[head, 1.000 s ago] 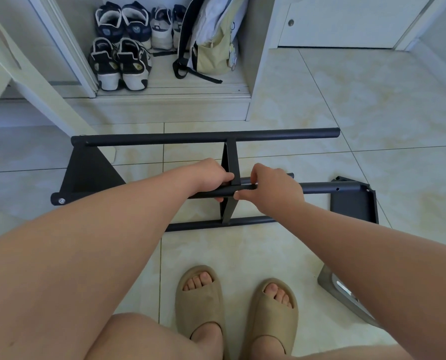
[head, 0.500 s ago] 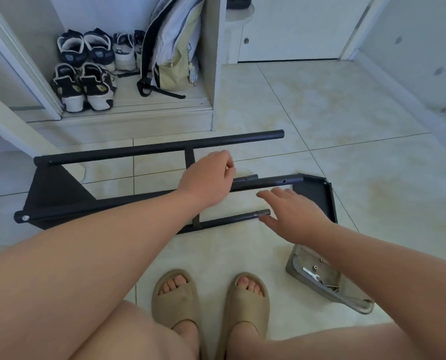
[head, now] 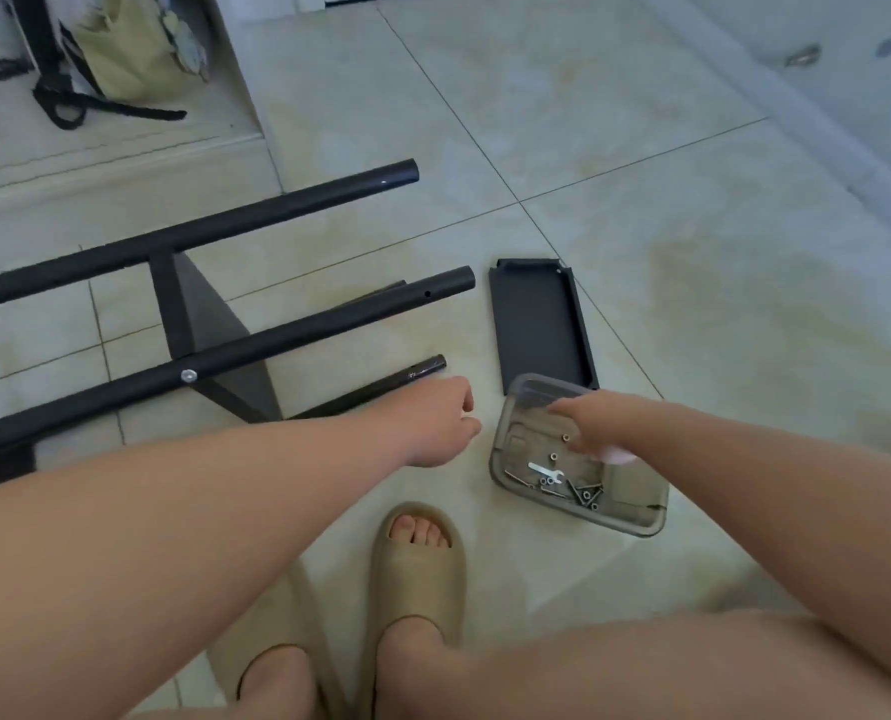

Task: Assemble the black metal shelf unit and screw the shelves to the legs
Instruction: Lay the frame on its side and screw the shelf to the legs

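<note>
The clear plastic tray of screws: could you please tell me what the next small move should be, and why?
Probably pinch up one small screw from the clear plastic tray: the right hand reaches into it, apparently empty, and the black metal leg tube shows an unfilled screw hole.

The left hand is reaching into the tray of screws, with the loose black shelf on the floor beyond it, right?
No: the head view shows the right hand, not the left hand, reaching into the tray of screws. The loose black shelf is on the floor beyond it.
</note>
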Motion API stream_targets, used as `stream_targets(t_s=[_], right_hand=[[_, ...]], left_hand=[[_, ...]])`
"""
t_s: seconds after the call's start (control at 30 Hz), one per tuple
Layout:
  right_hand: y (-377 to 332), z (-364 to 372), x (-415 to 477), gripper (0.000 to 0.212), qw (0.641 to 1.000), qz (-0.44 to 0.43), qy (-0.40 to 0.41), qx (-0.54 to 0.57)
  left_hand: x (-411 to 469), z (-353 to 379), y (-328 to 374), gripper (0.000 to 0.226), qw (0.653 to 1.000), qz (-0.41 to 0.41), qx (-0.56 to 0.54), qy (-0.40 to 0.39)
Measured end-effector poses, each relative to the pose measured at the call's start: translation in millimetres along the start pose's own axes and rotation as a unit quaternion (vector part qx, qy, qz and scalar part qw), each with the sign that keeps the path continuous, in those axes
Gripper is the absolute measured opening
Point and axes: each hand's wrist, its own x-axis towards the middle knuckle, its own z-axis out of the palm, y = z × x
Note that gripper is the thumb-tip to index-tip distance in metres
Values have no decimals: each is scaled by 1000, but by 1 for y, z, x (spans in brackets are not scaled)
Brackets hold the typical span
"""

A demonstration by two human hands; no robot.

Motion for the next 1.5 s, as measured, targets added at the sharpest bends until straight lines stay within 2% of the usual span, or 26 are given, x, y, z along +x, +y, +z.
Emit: stream_targets(t_s=[0.13,0.23,0.37,0.47,0.6,0.73,0.83,0.97,1.1,1.17,1.27,1.4,1.43,1.5], right_hand=[[10,23,43,57,999,8,-44,16],[19,45,70,49,998,20,-39,53],[26,78,97,36,992,27,4,123],[24,94,108,30,991,15,15,134],[19,106,119,42,992,-4,24,124],[19,109,123,30,993,-15,27,115],[18,104,118,24,993,-9,35,116],[12,78,98,13,989,-2,67,130],[-2,31,64,10,985,-19,97,138],[-15,7,41,7,981,-27,110,156],[-43,-27,0,14,968,-59,148,191],[-86,-77,-60,8,930,-115,229,264],[-98,-90,-75,7,916,-125,251,285],[-126,-112,-103,8,886,-152,288,330]], left_hand=[[27,50,1,52,994,-16,-44,-96],[45,73,-1,53,988,-35,-88,-124],[66,88,-5,24,977,-33,-170,-127],[74,93,-9,13,963,-37,-232,-130],[80,98,-12,10,954,-40,-271,-120],[80,99,-14,17,951,-47,-282,-119],[77,96,-14,25,958,-42,-258,-117],[67,79,-16,44,975,-62,-171,-123],[41,40,-17,24,986,-75,-81,-123],[22,14,-18,30,989,-78,-36,-117],[-10,-24,-24,33,991,-98,-19,-88],[-63,-69,-36,31,978,-137,-156,-10],[-79,-78,-39,33,964,-151,-221,9],[-111,-92,-48,40,913,-178,-365,41]])
